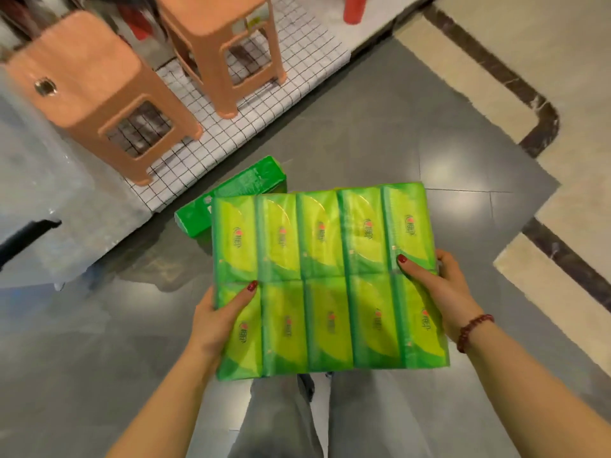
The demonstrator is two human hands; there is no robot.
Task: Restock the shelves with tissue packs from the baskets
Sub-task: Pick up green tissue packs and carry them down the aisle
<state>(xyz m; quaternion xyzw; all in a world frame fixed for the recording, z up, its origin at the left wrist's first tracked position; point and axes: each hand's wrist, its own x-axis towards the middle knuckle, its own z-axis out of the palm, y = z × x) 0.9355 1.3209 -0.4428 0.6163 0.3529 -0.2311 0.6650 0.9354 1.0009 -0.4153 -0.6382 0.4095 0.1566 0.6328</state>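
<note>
Tissue pack [327, 279] gripped by left hand [220, 317], right hand [436, 285], thumbs on top.

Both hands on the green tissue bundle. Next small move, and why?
Probably keep the two-handed grip and turn with the tissue bundle level to find the shelf. The left hand and right hand hold its opposite sides, thumbs on top, so it looks secure. No shelf shows here, only orange stools on a gridded platform. The second green pack beyond it can wait.
</note>
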